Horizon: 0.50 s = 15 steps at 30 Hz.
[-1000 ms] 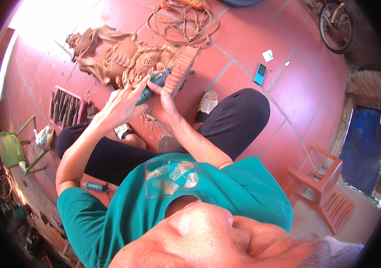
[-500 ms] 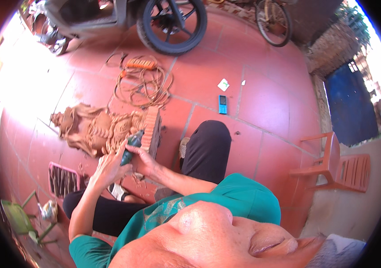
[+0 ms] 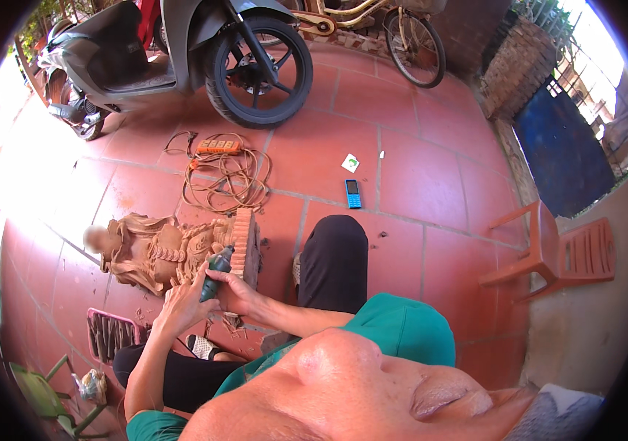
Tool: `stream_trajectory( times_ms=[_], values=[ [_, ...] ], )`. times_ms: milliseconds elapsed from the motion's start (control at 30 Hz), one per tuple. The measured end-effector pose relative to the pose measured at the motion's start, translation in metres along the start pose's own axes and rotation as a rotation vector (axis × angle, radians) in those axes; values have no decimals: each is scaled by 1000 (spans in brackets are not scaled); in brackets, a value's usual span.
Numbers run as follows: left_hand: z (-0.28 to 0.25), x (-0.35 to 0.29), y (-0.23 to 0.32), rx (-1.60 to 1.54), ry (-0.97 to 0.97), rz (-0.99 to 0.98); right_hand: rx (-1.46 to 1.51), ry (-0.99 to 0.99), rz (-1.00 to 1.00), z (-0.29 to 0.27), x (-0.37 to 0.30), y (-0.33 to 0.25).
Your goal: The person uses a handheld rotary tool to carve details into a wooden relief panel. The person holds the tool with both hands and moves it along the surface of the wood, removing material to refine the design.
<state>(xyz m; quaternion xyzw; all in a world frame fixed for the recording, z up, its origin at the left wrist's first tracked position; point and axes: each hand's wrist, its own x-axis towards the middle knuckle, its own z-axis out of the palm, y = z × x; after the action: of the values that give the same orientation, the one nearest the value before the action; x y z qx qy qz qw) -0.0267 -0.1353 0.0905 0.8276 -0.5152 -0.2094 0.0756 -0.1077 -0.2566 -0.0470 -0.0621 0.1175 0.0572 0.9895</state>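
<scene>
- Stool (image 3: 38, 393), green plastic, at your far left on the floor, with a small bundle beside its leg.
- Tray of chisels (image 3: 108, 334), pink-rimmed, lying on the red floor tiles (image 3: 417, 169) just left of your left forearm.
- Wooden carving (image 3: 163, 250), a figure laid on its side on the floor; its long axis runs left to right, head end to the left, ribbed base (image 3: 244, 239) to the right, close by your hands.
- Left hand (image 3: 182, 298), fingers curled round the lower part of the green-handled tool (image 3: 215, 273) and resting against the carving's near edge; the carving lies directly ahead of it and to its left.
- Green-handled tool, held in both hands, long axis slanting up and to the right, working tip pointing into the carving next to the base. Which hand is nearer the tip cannot be told for sure; both close on the handle.
- Right hand (image 3: 237, 294), wrapped round the tool from the right, touching the left hand.
- Coiled orange cable (image 3: 226, 173) and power strip (image 3: 218, 145), beyond the carving.
- Scooter wheel (image 3: 259, 70), further back.
- Blue phone (image 3: 353, 193), on the floor to the right of the cable.
- Red plastic chair (image 3: 549, 253), tipped over, well apart at your right.
</scene>
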Motion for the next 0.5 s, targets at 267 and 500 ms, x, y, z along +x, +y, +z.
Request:
stream_trajectory(
  times_ms=[267, 500],
  values=[
    [13, -5, -12, 78, 74, 15, -48, 50, -18, 19, -13, -1],
    [-3, -16, 7, -21, -7, -143, 43, 80, -30, 33, -21, 3]
  ],
)
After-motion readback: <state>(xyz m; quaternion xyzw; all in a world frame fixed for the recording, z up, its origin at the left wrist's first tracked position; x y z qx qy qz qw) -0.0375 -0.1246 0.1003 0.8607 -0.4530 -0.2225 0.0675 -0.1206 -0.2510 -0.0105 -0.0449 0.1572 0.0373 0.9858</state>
